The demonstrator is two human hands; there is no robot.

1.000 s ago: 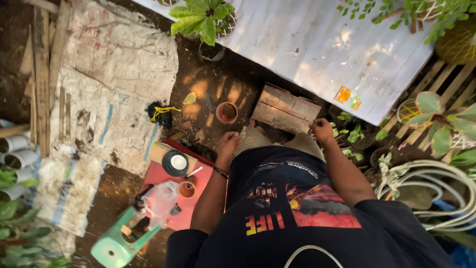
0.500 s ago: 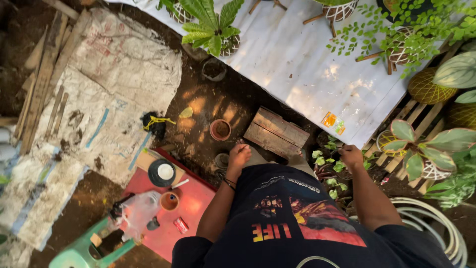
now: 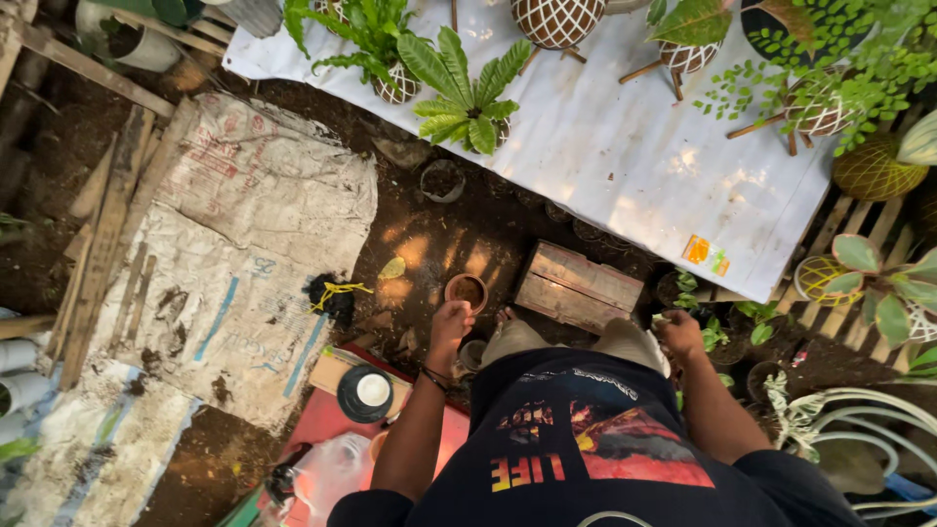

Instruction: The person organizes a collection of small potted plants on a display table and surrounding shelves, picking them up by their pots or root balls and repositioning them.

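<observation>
Looking down from the head camera, much of the ground is seen to be blocked by the person's own dark printed shirt, and the lower arms are only partly shown. The left hand [image 3: 451,322] is held just beside a small brown pot [image 3: 467,291] filled with dark soil, which sits on the earth next to a weathered wooden crate [image 3: 578,287]; the fingers are curled downward, but whether they touch the pot or pinch anything cannot be told. The right hand [image 3: 680,335] is lowered among small green seedlings [image 3: 703,327], its fingertips hidden in leaves and shade, so their state cannot be made out. A white sheet [image 3: 625,146] is spread across the top, and a small orange and yellow label [image 3: 707,254] is stuck near its lower right edge. Netted round planters [image 3: 558,20] are cut off by the upper border. To the left, worn pale sacks [image 3: 244,254] with faded red and blue printing are laid flat. A red board [image 3: 322,429] is partly covered by the arm, and a round black lid with a white centre [image 3: 372,391] is set on it.
</observation>
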